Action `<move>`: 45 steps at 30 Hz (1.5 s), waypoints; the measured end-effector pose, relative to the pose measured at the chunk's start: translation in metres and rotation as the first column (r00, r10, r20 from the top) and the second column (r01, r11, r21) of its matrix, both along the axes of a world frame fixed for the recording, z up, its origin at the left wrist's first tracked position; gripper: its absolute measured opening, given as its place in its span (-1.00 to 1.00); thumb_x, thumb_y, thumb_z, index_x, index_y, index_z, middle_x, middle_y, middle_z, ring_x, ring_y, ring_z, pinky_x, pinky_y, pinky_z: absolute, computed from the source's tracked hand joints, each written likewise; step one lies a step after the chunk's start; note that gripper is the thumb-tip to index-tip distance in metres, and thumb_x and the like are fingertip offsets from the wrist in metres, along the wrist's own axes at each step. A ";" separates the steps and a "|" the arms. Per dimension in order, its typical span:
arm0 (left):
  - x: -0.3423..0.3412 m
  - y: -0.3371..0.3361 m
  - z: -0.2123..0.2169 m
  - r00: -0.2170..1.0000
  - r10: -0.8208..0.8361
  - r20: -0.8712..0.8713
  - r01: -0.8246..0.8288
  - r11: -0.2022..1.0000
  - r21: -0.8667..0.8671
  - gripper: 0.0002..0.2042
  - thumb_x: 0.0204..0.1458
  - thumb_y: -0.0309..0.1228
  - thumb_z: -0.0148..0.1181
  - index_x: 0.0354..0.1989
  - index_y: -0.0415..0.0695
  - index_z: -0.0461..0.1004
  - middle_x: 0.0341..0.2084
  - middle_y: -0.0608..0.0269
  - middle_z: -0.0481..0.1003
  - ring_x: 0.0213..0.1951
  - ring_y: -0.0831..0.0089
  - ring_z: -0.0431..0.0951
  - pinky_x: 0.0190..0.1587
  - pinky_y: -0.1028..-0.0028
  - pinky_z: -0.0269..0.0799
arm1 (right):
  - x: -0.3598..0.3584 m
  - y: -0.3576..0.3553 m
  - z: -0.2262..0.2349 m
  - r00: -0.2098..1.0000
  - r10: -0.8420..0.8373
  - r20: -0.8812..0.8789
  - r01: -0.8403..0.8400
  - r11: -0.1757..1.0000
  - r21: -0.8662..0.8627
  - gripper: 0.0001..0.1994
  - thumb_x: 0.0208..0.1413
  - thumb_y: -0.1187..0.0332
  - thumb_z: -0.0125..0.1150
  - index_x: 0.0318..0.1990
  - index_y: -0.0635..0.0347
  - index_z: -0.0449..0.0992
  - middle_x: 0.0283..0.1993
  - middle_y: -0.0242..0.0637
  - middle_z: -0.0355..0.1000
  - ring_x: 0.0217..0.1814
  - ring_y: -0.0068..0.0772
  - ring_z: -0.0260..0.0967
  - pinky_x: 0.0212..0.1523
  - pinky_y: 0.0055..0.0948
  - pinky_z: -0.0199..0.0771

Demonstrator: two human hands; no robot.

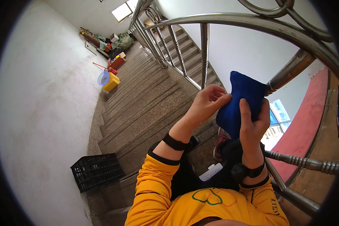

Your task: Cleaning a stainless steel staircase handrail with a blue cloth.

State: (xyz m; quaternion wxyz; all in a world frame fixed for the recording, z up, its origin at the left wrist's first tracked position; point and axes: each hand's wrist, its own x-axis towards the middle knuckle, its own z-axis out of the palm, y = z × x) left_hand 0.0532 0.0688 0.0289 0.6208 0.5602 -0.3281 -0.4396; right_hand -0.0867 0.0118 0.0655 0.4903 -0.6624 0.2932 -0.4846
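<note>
A folded dark blue cloth (245, 90) is held up in front of the stair railing, its flat side facing me. My right hand (253, 126) grips its right lower part, with the thumb lying on the front and the fingers mostly behind. At the cloth's left edge, the bent fingers and thumb of my left hand (211, 101) pinch together; the exact contact of the fingertips is hard to make out. Below the hands a white flat object (211, 171) lies near my legs, and a dark red shoe (222, 142) shows under the cloth.
Stone stairs (143, 109) run down ahead beside a metal railing (204, 56). A black plastic crate (96, 171) stands by the wall at left. Farther down are a yellow basket (111, 82), a translucent blue basin (103, 78) and piled bags (121, 42).
</note>
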 end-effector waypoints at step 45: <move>-0.015 -0.013 -0.024 0.548 -0.231 -0.804 -0.224 0.886 -0.407 -0.60 0.23 -0.26 -0.20 0.20 -0.14 0.17 0.07 0.10 0.35 0.04 0.28 0.40 0.07 0.28 0.36 | -0.010 -0.013 0.008 0.972 -0.087 0.219 0.083 0.996 0.028 -0.90 0.13 0.51 0.00 -0.27 0.36 0.43 -0.29 -0.29 0.41 -0.33 -0.60 0.30 -0.28 -0.68 0.25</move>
